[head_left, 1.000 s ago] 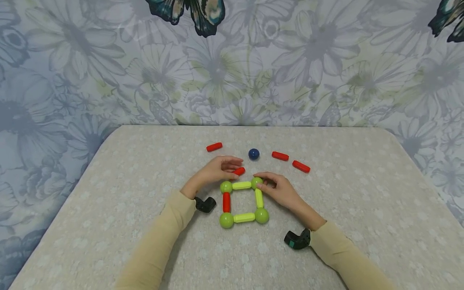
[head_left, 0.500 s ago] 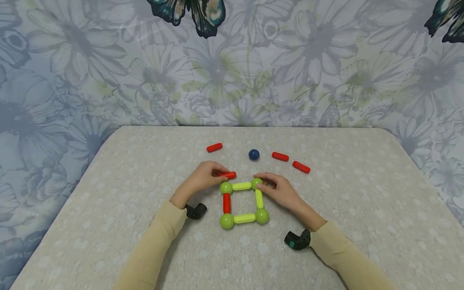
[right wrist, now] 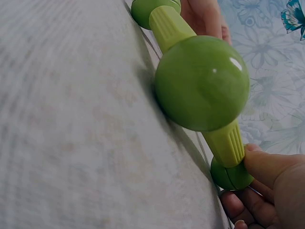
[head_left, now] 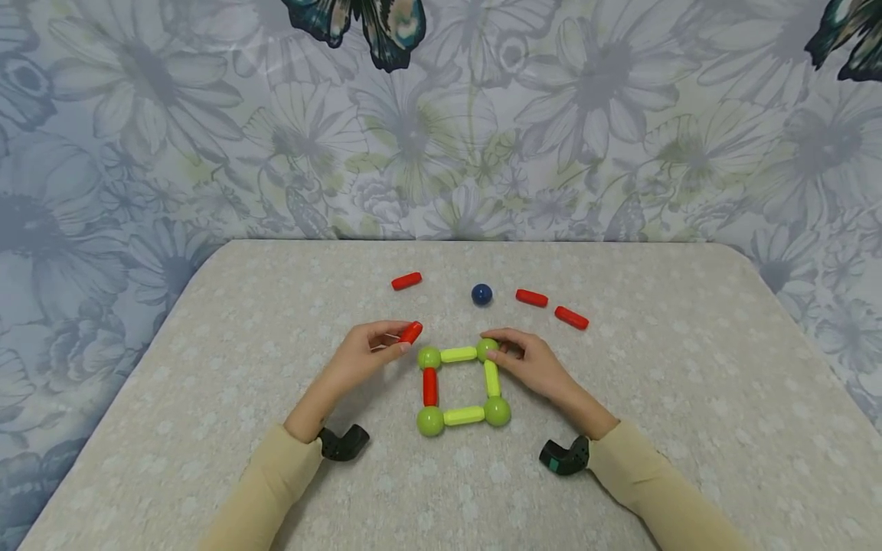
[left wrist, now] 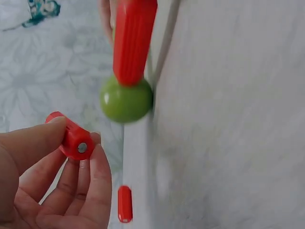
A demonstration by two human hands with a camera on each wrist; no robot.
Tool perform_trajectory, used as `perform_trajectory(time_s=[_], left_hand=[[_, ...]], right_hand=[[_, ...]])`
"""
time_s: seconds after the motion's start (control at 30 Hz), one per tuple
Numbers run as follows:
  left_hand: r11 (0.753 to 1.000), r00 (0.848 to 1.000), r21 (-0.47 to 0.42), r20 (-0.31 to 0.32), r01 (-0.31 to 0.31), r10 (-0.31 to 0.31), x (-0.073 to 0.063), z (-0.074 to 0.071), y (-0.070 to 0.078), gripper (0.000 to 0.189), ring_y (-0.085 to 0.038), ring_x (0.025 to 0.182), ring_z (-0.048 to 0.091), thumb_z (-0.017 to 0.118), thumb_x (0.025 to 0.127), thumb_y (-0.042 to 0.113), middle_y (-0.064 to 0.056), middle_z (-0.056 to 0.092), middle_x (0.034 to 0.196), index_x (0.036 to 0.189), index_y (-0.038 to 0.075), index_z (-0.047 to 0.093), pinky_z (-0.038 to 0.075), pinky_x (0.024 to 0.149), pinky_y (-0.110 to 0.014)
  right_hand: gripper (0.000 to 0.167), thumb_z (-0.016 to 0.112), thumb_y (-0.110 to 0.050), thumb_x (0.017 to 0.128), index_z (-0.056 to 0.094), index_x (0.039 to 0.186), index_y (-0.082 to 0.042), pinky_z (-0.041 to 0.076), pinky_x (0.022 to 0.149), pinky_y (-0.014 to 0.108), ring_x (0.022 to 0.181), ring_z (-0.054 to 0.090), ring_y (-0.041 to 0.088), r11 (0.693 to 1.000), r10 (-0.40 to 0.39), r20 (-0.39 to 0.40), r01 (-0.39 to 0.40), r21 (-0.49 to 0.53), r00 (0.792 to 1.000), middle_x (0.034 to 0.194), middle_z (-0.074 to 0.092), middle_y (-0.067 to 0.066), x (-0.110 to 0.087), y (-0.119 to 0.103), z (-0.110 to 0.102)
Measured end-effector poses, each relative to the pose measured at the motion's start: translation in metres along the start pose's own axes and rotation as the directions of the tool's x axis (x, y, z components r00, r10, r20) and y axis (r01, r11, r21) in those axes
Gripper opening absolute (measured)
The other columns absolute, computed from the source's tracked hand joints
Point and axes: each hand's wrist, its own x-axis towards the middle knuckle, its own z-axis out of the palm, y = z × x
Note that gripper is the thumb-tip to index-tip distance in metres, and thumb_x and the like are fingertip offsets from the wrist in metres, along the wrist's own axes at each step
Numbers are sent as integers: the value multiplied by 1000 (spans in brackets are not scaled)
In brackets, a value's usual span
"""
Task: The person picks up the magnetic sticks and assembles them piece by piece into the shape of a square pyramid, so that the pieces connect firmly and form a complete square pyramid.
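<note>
Between thumb and fingers, my left hand [head_left: 354, 358] pinches a red rod [head_left: 411, 332], raised beside the far-left corner of a ball-and-rod square. A round metal spot shows on the end of that rod [left wrist: 76, 138] in the left wrist view. The square lies on the table, with a green ball at each corner. Its left side is a red rod [head_left: 430, 387]; the other sides are yellow-green rods, such as the near one [head_left: 464, 415]. My right hand [head_left: 534, 366] grips the far-right green ball [head_left: 487, 349] with thumb and fingers.
Beyond the hands lie a dark blue ball [head_left: 481, 295], a loose red rod [head_left: 406, 281] on the left and two more on the right, the nearer red rod [head_left: 571, 317] and the farther red rod [head_left: 531, 298]. The table [head_left: 661, 337] meets a flower-patterned backdrop [head_left: 592, 153].
My left hand has drawn back to the left and nearer with the red rod, which has turned to point up and right. My right hand and the square have stayed in place.
</note>
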Motion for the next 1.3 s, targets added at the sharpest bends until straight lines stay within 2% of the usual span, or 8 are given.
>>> perform_trajectory(time_s=[0.07,0.17,0.3,0.5,0.63,0.9,1.07,1.3], left_hand=[[998,999,-60,27,28,-26,-10,2,5,38,-24,97,60,65,89,11,-12,63,110,124,-3,58,50,77,-30],[980,996,-186,62,69,-59,-24,6,10,38,-24,96,61,66,89,11,-12,64,109,123,-3,58,50,80,-31],[928,990,-354,115,114,-78,-38,15,15,41,-24,98,62,67,88,7,-16,62,114,124,-8,56,49,84,-33],[878,978,-458,205,139,-47,-46,28,19,42,-25,102,61,66,87,5,-21,60,115,124,-10,53,49,83,-30],[856,974,-497,226,142,-31,-45,34,21,36,-31,103,60,66,87,3,-23,62,110,120,-8,55,49,83,-31],[881,978,-458,205,123,-30,-44,36,25,39,-23,100,62,69,84,1,-20,62,111,119,-11,55,51,80,-30],[900,981,-432,191,58,28,-46,41,20,35,-22,99,62,68,84,-1,-22,63,109,116,-11,56,51,79,-30],[904,974,-425,181,-47,136,-47,43,10,32,-23,97,62,67,84,-3,-21,63,105,112,-12,55,52,78,-31]], right_hand=[[31,65,-14,90,63,118,-2,39,59,26,73,49,19,1000,2,0,-2,-1,1000,89,59,5,2,11,2],[30,65,-16,90,64,118,-5,41,60,26,74,50,18,1000,-3,3,3,-5,1000,89,59,2,4,12,0],[29,65,-16,91,65,118,-7,41,61,27,74,50,17,1000,9,4,-9,-1,1000,89,59,1,6,10,-3],[30,64,-17,91,64,119,-8,42,60,27,73,50,18,999,52,29,-53,7,998,89,59,1,8,5,-7],[30,63,-17,91,64,119,-7,42,60,27,73,50,19,998,59,36,-59,13,998,89,59,1,9,3,-8],[29,63,-16,91,64,119,-7,42,60,27,73,50,19,998,64,37,-65,24,997,89,59,2,12,3,-10],[30,64,-17,91,64,119,-5,41,60,27,73,49,19,999,41,28,-42,20,999,89,58,3,11,5,-8],[31,64,-17,91,64,119,-5,41,60,26,72,50,18,1000,23,20,-23,13,1000,90,59,3,9,7,-5]])
